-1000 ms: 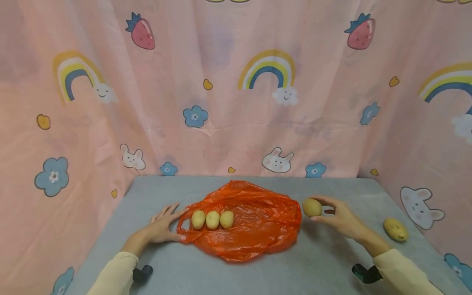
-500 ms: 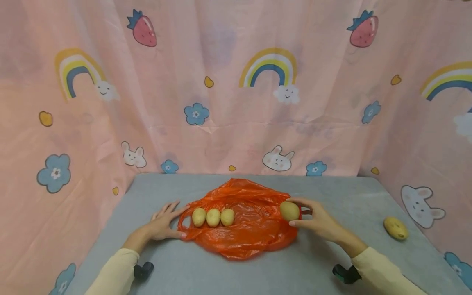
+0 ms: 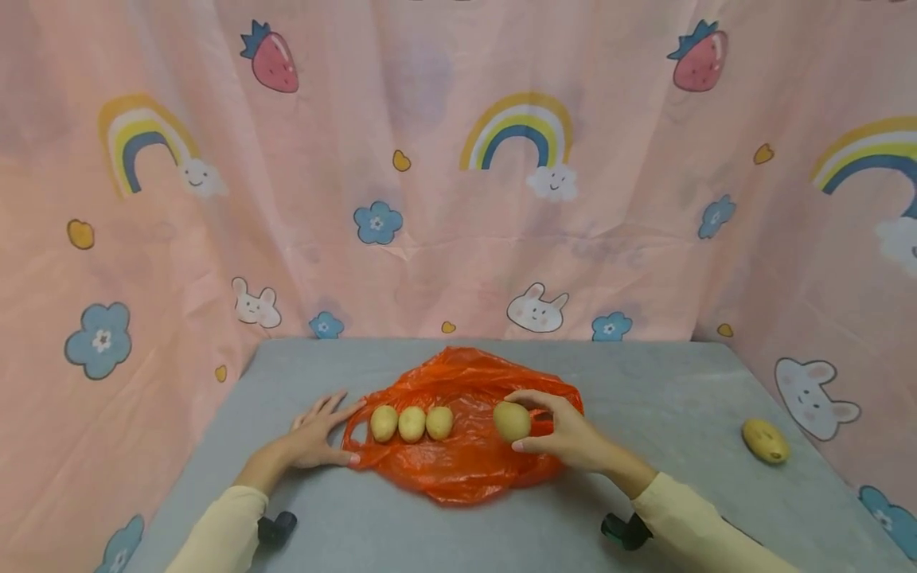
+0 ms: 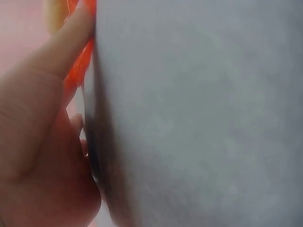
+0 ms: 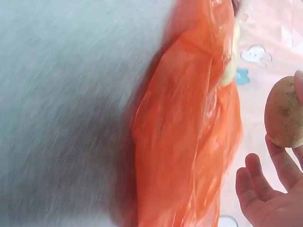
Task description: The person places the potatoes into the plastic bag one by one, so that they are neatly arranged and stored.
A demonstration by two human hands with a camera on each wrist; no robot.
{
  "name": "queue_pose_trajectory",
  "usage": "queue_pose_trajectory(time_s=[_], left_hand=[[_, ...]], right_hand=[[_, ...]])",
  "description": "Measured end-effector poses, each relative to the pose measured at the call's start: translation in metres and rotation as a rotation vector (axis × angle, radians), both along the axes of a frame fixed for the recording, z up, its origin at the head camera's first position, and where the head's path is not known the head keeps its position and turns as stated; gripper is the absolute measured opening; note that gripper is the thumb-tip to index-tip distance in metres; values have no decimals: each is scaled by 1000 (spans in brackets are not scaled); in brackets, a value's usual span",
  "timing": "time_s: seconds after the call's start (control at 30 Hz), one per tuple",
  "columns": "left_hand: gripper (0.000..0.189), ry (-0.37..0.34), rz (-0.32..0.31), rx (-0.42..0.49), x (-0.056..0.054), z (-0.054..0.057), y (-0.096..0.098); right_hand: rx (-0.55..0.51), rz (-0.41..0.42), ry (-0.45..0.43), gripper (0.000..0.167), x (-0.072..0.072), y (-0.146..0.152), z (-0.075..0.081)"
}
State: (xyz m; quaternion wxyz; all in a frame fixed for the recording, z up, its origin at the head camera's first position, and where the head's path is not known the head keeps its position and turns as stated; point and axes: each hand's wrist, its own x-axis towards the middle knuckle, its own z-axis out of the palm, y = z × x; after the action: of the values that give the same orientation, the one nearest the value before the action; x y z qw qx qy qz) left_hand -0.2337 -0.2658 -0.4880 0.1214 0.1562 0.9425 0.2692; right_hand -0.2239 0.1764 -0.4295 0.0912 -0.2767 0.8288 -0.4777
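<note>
The right hand (image 3: pixel 566 434) holds a potato (image 3: pixel 512 421) in a fingertip grip, thumb below and fingers curled over the top, right above the orange plastic bag (image 3: pixel 473 461). The right wrist view shows that potato (image 5: pixel 284 112) pinched at the fingertips, with the bag (image 5: pixel 189 142) spread beneath it on the grey worktop (image 5: pixel 61 94).

The bag lies flat at the middle of the worktop (image 3: pixel 645 382), well in from the far edge. On its left part three potatoes sit in a tight row: the left one (image 3: pixel 384 423), the middle one (image 3: pixel 411 423), the right one (image 3: pixel 439 422), each touching its neighbour. The held potato is near the row's right end, with a gap of orange plastic between them.

The left hand (image 3: pixel 315 436) lies flat on the worktop at the bag's left edge, fingers straight and spread, the thumb resting against the plastic by the handle loop. Its grip is open, curled around nothing. In the left wrist view a finger (image 4: pixel 61 47) lies along the orange rim (image 4: pixel 80 61), pressed to the grey surface.

Over by the right edge of the worktop one more potato (image 3: pixel 765 441) lies alone, well apart from the bag and both hands. A pink printed curtain (image 3: pixel 458 199) stands behind the far edge and both sides.
</note>
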Motion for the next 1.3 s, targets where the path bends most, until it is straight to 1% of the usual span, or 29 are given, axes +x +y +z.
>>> queue_pose_trajectory(time_s=[0.1, 0.17, 0.23, 0.33, 0.5, 0.7, 0.8, 0.97, 1.13, 1.3], left_hand=[[99, 1, 6, -1, 1, -4, 0], [99, 1, 11, -5, 1, -4, 0], [98, 10, 7, -3, 2, -3, 0], [98, 6, 9, -5, 1, 1, 1], [98, 15, -2, -9, -1, 6, 1], [97, 1, -14, -23, 2, 7, 2], [96, 6, -16, -18, 4, 8, 3], [96, 3, -15, -21, 5, 9, 3], [96, 3, -9, -32, 4, 8, 3], [96, 1, -6, -38, 3, 5, 2]], right_hand=[[7, 6, -13, 52, 0, -10, -3], [12, 3, -32, 52, -1, -17, -4], [26, -5, -50, 52, -2, -23, -5], [39, -27, -78, 52, -5, -33, -6], [64, -58, -87, 51, -11, -46, -10], [120, -107, -71, 50, -10, -57, -16], [136, -138, -49, 50, -9, -60, -19], [151, -148, -12, 50, -8, -64, -24], [164, -172, -15, 49, -7, -68, -29], [162, -185, -16, 50, -8, -73, -29]])
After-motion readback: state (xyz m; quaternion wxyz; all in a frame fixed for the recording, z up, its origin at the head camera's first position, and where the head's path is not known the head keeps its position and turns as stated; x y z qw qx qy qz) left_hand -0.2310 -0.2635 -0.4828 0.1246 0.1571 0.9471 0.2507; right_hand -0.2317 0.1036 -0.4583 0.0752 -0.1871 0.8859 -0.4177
